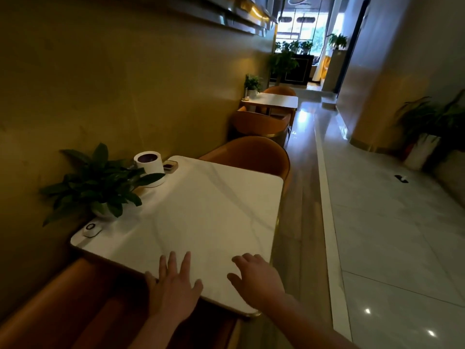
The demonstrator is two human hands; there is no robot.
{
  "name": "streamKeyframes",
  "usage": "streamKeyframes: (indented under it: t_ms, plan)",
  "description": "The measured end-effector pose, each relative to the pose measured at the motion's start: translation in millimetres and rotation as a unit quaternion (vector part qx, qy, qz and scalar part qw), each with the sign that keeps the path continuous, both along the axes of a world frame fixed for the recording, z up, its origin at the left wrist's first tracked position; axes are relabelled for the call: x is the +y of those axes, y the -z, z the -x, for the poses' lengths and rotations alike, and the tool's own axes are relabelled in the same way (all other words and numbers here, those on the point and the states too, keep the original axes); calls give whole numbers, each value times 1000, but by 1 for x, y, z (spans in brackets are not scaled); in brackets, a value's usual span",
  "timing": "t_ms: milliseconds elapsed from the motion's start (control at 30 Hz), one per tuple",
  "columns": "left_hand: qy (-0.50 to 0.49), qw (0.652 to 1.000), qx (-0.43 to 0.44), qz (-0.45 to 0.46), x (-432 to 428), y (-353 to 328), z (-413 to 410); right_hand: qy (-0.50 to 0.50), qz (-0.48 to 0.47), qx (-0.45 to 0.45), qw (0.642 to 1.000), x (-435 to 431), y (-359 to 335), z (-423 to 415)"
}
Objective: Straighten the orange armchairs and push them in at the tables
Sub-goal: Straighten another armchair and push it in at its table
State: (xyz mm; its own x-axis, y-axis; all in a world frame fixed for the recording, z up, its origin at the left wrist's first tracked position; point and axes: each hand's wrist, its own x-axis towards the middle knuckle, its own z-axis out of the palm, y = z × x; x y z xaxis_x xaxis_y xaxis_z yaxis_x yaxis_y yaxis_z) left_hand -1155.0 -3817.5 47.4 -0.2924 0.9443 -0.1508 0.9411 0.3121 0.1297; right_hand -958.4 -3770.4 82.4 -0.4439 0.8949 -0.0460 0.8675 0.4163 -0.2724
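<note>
A white marble table (pixel 201 210) stands against the left wall. My left hand (pixel 173 288) and my right hand (pixel 256 278) hover over its near edge, fingers spread, holding nothing. Below them an orange armchair (pixel 83 306) sits partly under the table's near side. Another orange armchair (pixel 254 153) is tucked against the far side. Further along, two more orange armchairs (pixel 261 123) (pixel 279 90) flank a second white table (pixel 274 100).
On the near table stand a potted plant (pixel 100 182), a white cylinder holder (pixel 149 166), a small dark dish (pixel 169 166) and a small white device (pixel 91 228). A glossy tiled aisle (pixel 377 235) runs on the right, with planters (pixel 425 149) by the wall.
</note>
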Motion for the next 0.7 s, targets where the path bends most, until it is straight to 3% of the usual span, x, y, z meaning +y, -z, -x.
streamKeyframes:
  t_ms: [700]
  plan:
    - [-10, 1000, -12, -18, 359, 1, -132, 6, 0, 3, 1000, 371, -18, -156]
